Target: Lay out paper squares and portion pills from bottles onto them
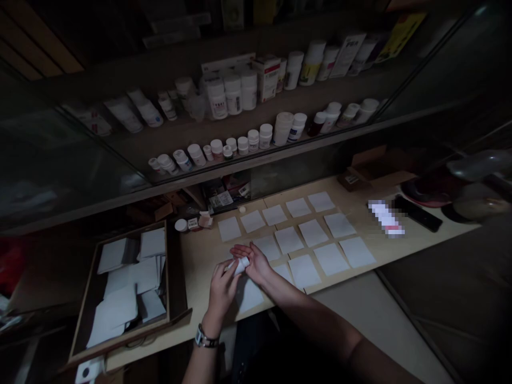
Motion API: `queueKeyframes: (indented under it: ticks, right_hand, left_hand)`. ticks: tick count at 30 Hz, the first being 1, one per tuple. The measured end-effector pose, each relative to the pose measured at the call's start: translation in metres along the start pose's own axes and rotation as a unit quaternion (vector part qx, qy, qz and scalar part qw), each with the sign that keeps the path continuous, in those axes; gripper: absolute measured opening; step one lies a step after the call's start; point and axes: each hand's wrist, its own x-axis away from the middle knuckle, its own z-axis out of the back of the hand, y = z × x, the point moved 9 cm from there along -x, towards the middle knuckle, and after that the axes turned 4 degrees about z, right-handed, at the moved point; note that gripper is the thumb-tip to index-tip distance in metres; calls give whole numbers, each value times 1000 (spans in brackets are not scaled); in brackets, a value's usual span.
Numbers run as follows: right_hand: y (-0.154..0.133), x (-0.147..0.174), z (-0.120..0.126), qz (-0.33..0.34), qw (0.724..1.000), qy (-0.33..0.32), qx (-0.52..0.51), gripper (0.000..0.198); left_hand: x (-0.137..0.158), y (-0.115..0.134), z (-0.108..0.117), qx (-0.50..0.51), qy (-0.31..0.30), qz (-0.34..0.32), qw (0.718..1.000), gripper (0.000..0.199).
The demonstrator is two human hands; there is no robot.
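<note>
My left hand (221,284), with a watch (205,338) on its wrist, grips a small white pill bottle (241,264). The bottle is tilted, its mouth end toward the palm of my right hand (258,264). That right hand is palm up with its fingers stretched out, close against the bottle. Whether any pills lie in the palm is too small to tell. Around and beneath both hands, white paper squares (288,240) are laid out in rows on the pale tabletop (200,266). A small round white cap (242,209) lies behind the rows.
On the left stands a wooden drawer-like tray (169,277) with stacks of white paper (128,280). A white bottle (181,225) is near its back corner. Shelves with medicine bottles (233,95) rise behind. A phone (419,213) and an open cardboard box (378,168) are on the right.
</note>
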Motion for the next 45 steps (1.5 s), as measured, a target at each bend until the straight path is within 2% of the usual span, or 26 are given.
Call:
queueKeyframes:
  ticks: [5,11,14,16,20,24,27,29,30,32,34,36,41,45]
  right_hand:
    - [-2,-1,0,-10,1000,3,-9,44]
    - [0,-6,1,-9,1000,-7,-3,41]
    - [2,-9,4,-10,1000,-4,-6,42]
    - [0,-12,5,-5,1000,-8,-10,39]
    - [-12,-34,12,36,999,-5,-7,22]
    - [-26,-80,22,92,995,22,34,33]
    - [-28,-113,27,131,986,50,93,35]
    - [-34,-128,24,191,964,47,178,36]
    - [-37,-134,18,228,944,30,236,37]
    - [-36,-141,-2,285,884,-32,371,42]
    - [-29,-150,-20,305,817,-92,481,51]
    - [-23,-161,-28,305,775,-112,542,60]
    - [-15,-185,-26,302,709,-84,632,70]
    - [-4,-189,-20,305,674,-105,665,67]
  left_hand:
    - [2,-17,-2,61,32,53,996,31]
    - [1,-24,3,97,53,102,989,27]
    - [4,-33,3,131,71,152,977,30]
    - [10,-43,1,173,96,203,959,34]
    - [29,-70,-8,267,173,303,898,41]
    - [44,-92,-16,331,223,348,848,48]
    - [50,-105,-17,347,238,366,830,50]
    - [52,-112,-14,349,244,371,825,50]
    - [53,-116,-11,347,247,371,825,50]
    - [54,-121,-7,340,251,371,827,49]
    - [57,-125,-3,328,253,372,831,48]
    - [60,-129,0,314,259,376,833,49]
    - [70,-136,2,294,260,392,832,52]
    - [76,-141,7,300,267,392,827,48]
